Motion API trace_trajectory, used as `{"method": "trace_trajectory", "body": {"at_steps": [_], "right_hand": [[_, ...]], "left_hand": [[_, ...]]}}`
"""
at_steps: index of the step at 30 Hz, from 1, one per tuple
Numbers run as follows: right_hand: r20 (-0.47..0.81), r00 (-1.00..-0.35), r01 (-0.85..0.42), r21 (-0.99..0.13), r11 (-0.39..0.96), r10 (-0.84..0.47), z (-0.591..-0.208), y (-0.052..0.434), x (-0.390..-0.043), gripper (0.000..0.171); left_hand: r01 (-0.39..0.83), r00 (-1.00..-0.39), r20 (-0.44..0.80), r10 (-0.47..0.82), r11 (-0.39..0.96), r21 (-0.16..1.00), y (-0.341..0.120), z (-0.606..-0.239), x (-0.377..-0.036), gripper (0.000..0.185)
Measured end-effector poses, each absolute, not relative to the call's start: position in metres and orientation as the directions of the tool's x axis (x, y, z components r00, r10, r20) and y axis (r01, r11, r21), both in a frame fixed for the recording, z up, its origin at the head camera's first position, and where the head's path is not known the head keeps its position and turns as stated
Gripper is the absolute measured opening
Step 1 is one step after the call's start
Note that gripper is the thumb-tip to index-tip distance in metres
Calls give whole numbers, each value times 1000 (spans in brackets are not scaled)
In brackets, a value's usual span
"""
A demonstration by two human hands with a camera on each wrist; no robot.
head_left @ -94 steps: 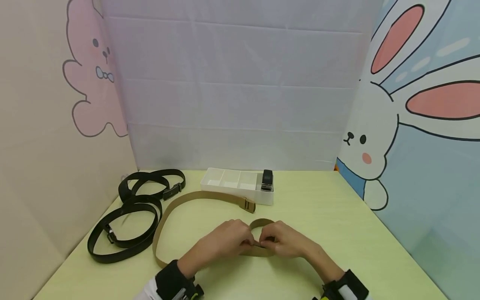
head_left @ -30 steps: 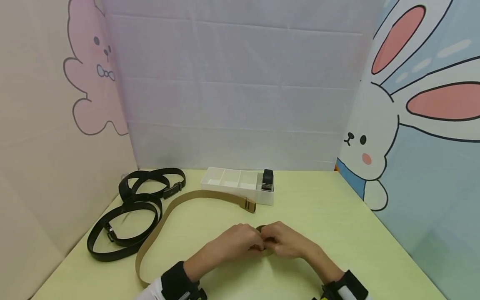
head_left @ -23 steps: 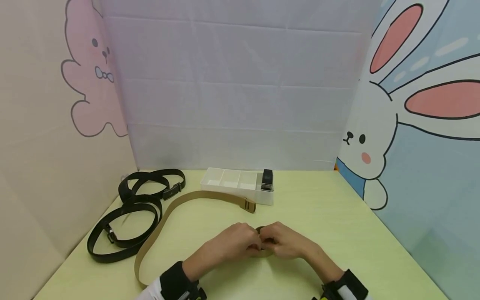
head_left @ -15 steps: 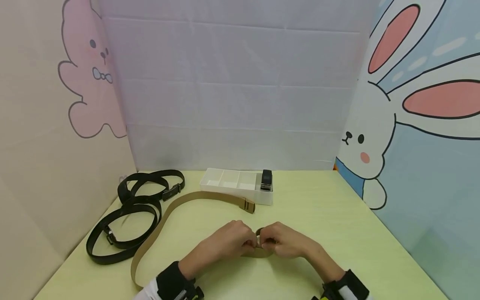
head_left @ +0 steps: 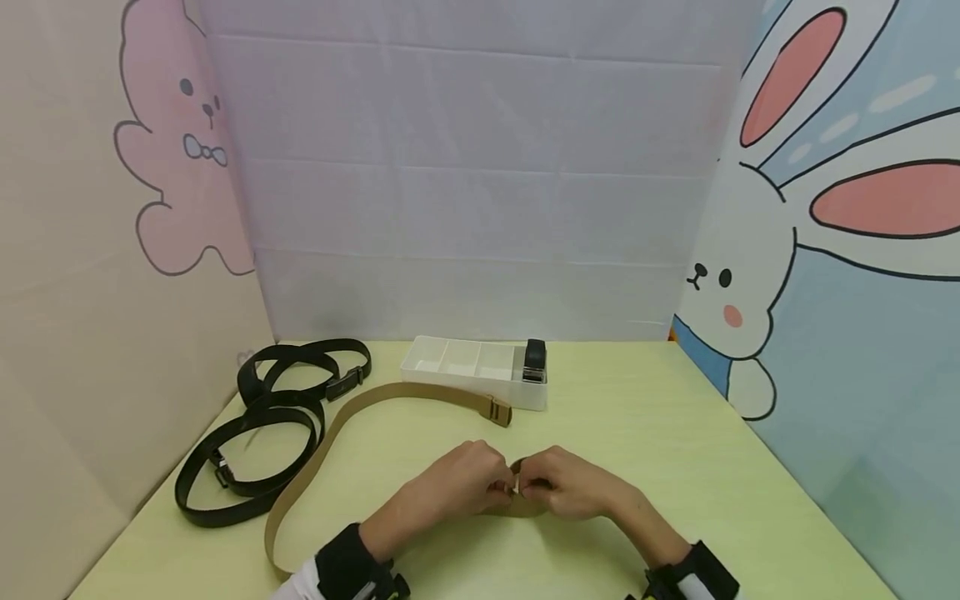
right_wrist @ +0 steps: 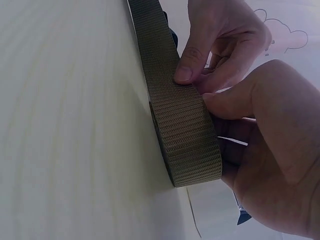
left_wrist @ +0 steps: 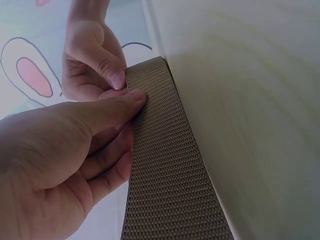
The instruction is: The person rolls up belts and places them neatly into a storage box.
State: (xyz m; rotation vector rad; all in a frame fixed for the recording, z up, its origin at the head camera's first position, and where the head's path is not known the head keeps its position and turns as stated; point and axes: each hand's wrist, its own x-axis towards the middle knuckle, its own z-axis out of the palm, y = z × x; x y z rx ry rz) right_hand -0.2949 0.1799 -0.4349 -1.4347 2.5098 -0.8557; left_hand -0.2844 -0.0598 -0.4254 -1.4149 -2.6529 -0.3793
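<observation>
A tan webbing belt (head_left: 420, 390) curves across the table on its edge, its buckle (head_left: 500, 412) lying just in front of the white box. The opposite end is coiled into a small roll (right_wrist: 187, 145) between both hands. My left hand (head_left: 465, 479) pinches the strap, thumb on the outer face in the left wrist view. Close beside it, my right hand (head_left: 573, 483) holds the coiled end, its thumb at the strap's upper edge in the right wrist view. The fingers hide most of the coil's inside.
Two black belts (head_left: 217, 517) lie loosely looped at the left. At the back stands a white divided box (head_left: 465, 385), with a rolled black belt (head_left: 535, 358) in its right compartment. Printed cloth walls enclose the table's left, back and right.
The loop at my hands has become smaller, and the belt's left bend has shifted left and toward me. My left hand has drawn slightly left from the right hand, which stays nearly in place.
</observation>
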Motion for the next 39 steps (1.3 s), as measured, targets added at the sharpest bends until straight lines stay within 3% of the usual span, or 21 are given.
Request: {"method": "trace_trajectory", "body": {"at_steps": [9, 15, 23, 28, 33, 39], "right_hand": [[165, -527, -768, -512, 384, -834, -434, 182, -294, 14], [201, -499, -799, -484, 358, -843, -433, 184, -293, 15], [204, -516, -807, -441, 392, -832, -430, 187, -293, 12], [225, -481, -834, -416, 362, -847, -429, 187, -295, 12], [259, -444, -863, -382, 331, -858, -431, 186, -295, 15], [283, -443, -873, -351, 338, -851, -435, 185, -294, 14]], "left_hand": [[841, -541, 225, 810, 516, 163, -61, -426, -286, 20], [811, -577, 169, 799, 537, 231, -63, -426, -285, 7], [802, -581, 126, 804, 540, 255, -68, -422, -285, 19], [815, -575, 173, 800, 540, 211, -68, -422, -283, 10], [849, -527, 208, 824, 519, 97, -66, -422, -283, 8], [865, -488, 224, 843, 502, -1, -64, -425, -285, 10]]}}
